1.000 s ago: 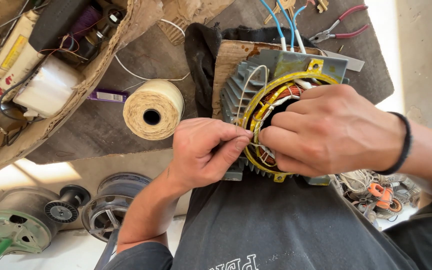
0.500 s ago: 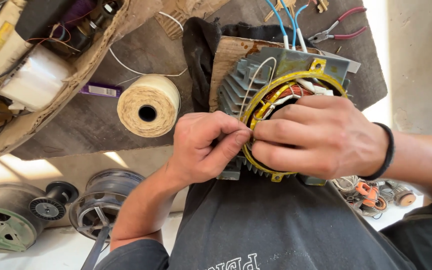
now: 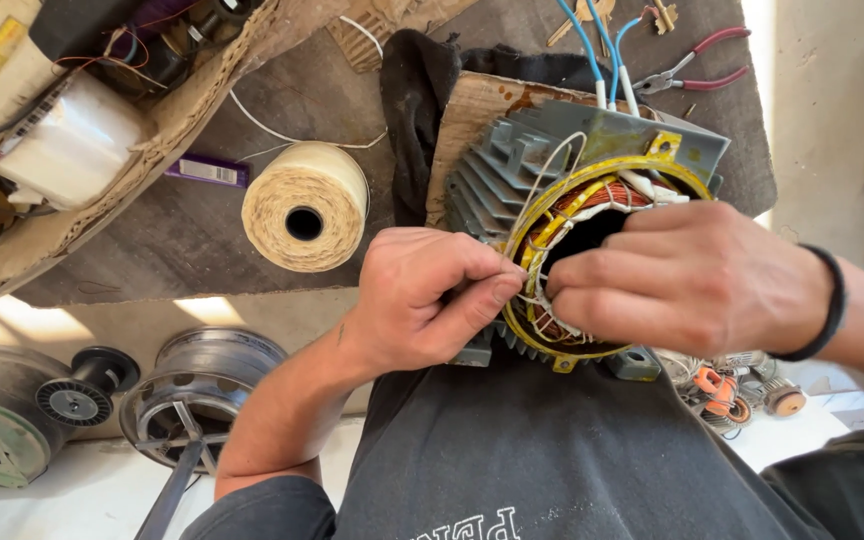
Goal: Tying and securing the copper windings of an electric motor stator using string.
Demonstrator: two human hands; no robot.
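Note:
A grey finned motor stator (image 3: 512,165) with a yellow ring and copper windings (image 3: 592,200) rests against my lap and a wooden board. My left hand (image 3: 432,300) pinches a thin white lacing cord (image 3: 542,175) at the ring's left edge. My right hand (image 3: 687,280) covers the lower right of the opening, its fingers pressing on the windings and cord. A black band circles my right wrist. White sleeves with blue wires (image 3: 592,50) rise from the stator's top.
A spool of cream cord (image 3: 304,205) lies on the dark mat to the left. Red-handled pliers (image 3: 697,60) lie at the top right. A cardboard box of parts (image 3: 62,140) sits at the left. Motor end covers (image 3: 197,385) lie on the floor below.
The view has shifted slightly. My hands stay on the stator, the left fingers tightening their pinch on the cord at the ring's edge.

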